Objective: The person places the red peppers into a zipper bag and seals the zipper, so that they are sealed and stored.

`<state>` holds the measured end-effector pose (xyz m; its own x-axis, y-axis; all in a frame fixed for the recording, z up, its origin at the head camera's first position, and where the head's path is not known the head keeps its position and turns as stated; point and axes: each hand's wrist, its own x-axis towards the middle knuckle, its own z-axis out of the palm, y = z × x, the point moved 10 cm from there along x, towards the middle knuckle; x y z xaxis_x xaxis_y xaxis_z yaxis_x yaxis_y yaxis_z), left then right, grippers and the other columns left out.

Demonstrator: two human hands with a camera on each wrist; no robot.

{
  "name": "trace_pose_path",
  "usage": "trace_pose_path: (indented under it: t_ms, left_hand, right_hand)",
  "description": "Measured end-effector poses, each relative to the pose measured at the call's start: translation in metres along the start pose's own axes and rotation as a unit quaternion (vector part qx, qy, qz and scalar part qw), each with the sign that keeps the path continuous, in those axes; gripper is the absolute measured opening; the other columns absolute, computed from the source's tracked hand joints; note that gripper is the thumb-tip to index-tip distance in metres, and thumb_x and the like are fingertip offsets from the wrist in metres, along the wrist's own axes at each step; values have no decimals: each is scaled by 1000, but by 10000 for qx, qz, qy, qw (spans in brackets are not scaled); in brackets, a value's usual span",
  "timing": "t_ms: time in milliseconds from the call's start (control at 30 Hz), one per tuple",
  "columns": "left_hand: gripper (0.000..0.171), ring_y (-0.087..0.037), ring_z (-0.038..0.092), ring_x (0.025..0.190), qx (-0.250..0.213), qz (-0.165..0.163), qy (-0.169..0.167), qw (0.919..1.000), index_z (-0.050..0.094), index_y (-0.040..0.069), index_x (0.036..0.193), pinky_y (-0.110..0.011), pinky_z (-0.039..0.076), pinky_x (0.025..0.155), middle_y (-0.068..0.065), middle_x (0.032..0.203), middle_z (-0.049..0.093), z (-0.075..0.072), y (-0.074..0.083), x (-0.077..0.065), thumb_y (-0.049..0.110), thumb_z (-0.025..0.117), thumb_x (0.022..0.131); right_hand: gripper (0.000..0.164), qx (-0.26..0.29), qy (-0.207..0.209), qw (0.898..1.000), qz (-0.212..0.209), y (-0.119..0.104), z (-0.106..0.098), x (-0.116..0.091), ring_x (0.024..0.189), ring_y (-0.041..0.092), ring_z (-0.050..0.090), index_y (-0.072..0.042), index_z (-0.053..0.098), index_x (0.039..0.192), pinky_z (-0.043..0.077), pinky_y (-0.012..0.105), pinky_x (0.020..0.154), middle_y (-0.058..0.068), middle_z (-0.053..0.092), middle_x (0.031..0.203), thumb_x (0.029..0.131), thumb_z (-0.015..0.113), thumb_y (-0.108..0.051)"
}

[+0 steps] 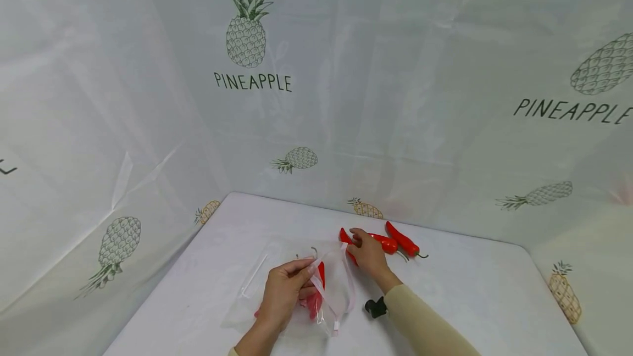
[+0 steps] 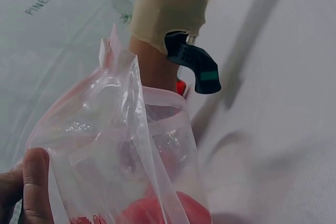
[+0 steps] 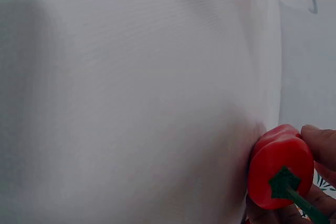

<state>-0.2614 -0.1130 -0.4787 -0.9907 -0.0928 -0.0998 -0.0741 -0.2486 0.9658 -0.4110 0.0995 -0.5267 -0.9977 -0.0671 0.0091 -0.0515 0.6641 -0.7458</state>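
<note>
My left hand [image 1: 284,293] pinches the rim of a clear zip bag [image 1: 338,287] with a pinkish edge, its mouth spread toward the right. Red chili peppers [image 1: 315,302] show through the plastic, partly covered by the hand. To the right of the bag mouth, my right hand [image 1: 368,255] grips a red chili pepper [image 1: 344,235] between thumb and fingers. The right wrist view shows that pepper [image 3: 278,169] stem end first, fingers curled round its far side. In the left wrist view the bag [image 2: 94,140] stands open, the thumb at its edge.
Two more red chili peppers, one [image 1: 388,244] close behind the right hand and another [image 1: 403,239] farther right, lie near the back of the white table [image 1: 470,284]. A black device [image 1: 376,307] sits at the right wrist. Pineapple-print sheeting [image 1: 395,98] surrounds the table.
</note>
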Motion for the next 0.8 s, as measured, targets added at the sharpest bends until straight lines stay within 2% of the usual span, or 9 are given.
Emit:
trace_pose_path:
  t_ms: [333, 600, 800]
  left_hand:
    - [41, -13, 71, 72, 93, -9, -22, 10000, 68, -8, 133, -29, 66, 70, -10, 105, 72, 2, 1, 0, 13, 76, 98]
    - [41, -13, 73, 68, 120, -23, 6, 9999, 69, -9, 131, -25, 65, 64, -7, 100, 72, 1, 0, -1, 13, 77, 97]
    - [40, -13, 74, 66, 125, -60, -20, 9999, 70, -7, 131, -22, 60, 55, -5, 96, 73, 2, 0, -1, 14, 77, 97]
  right_hand:
    - [60, -120, -176, 9997, 121, 4, -5, -12, 124, 33, 63, -13, 59, 147, 61, 52, 102, 13, 67, 139, 92, 83, -16]
    - [70, -122, -421, 9981, 436, 15, -5, -17, 125, 37, 59, -13, 57, 148, 65, 52, 89, 15, 65, 139, 86, 88, -19]
    - [74, 6, -424, 9965, 715, 27, -9, -19, 128, 42, 56, -9, 55, 150, 65, 54, 87, 19, 62, 140, 85, 88, -17]
